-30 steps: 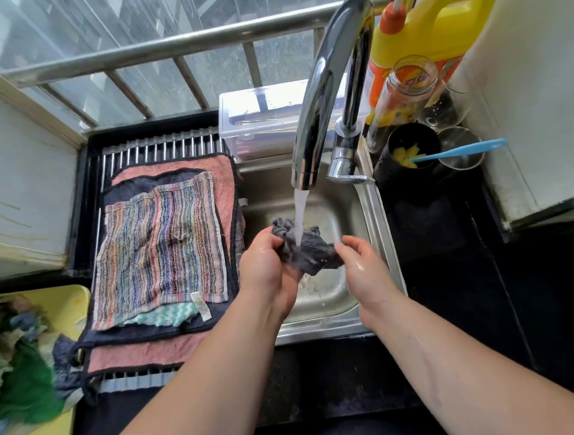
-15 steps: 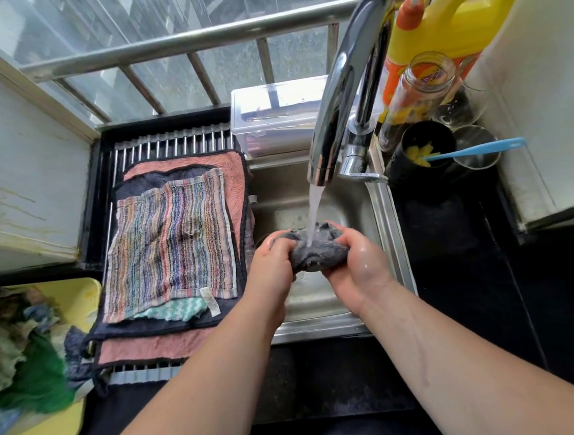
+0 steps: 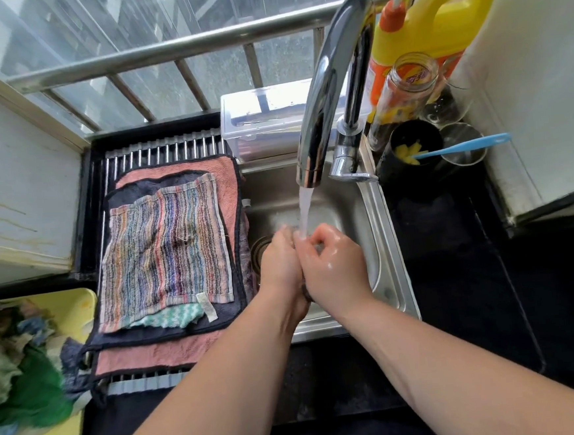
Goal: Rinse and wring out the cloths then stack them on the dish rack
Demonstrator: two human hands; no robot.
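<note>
Over the steel sink (image 3: 382,244), my left hand (image 3: 279,269) and my right hand (image 3: 334,265) are pressed together around a balled-up dark grey cloth (image 3: 306,293). Only a sliver of it shows between the palms. Water runs from the chrome faucet (image 3: 330,87) onto the knuckles. Left of the sink, the dish rack (image 3: 156,150) carries a flat stack: a striped cloth (image 3: 165,254) on top, a teal cloth (image 3: 170,319), a dark one and a pink one (image 3: 179,172) underneath.
A yellow tub (image 3: 76,306) at the lower left holds several crumpled cloths. Behind the sink stands a clear plastic box (image 3: 264,116). Right of the faucet are a yellow detergent jug (image 3: 435,23), a jar, glasses and a black cup with a blue utensil (image 3: 462,147).
The grey cloth was spread between my hands under the stream; both hands have since closed together around it, hiding nearly all of it.
</note>
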